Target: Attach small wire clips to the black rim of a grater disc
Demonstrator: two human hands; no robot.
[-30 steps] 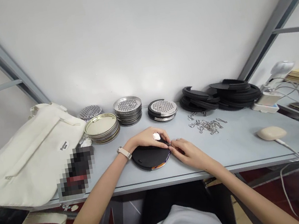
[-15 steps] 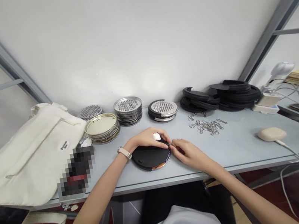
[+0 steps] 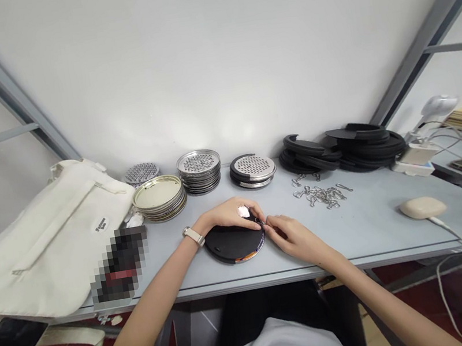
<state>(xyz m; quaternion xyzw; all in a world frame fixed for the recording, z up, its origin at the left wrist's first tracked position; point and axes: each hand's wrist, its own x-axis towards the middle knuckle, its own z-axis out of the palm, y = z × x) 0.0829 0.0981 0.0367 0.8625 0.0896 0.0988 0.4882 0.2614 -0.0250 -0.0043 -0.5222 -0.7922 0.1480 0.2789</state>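
Note:
A round black disc (image 3: 231,242) with a shiny, partly coloured rim lies on the table near its front edge. Over its far side arches my left hand (image 3: 234,213), thumb and fingers closing on the disc's right rim. My right hand (image 3: 293,238) is beside that rim, thumb and fingertips pinched on a small metal clip (image 3: 261,222), mostly hidden by the fingers. Both hands' fingertips nearly meet there. Similar loose metal clips (image 3: 325,196) lie scattered to the right, beyond my right hand.
Along the wall stand pale gold lids (image 3: 158,194), perforated grater discs (image 3: 198,162), a grater disc in a black holder (image 3: 253,167) and piled black holders (image 3: 365,146). A white bag (image 3: 61,235) lies left; a cream corded device (image 3: 422,207) sits right.
The view has shifted very slightly. Both hands keep almost the same pose at the disc's right rim.

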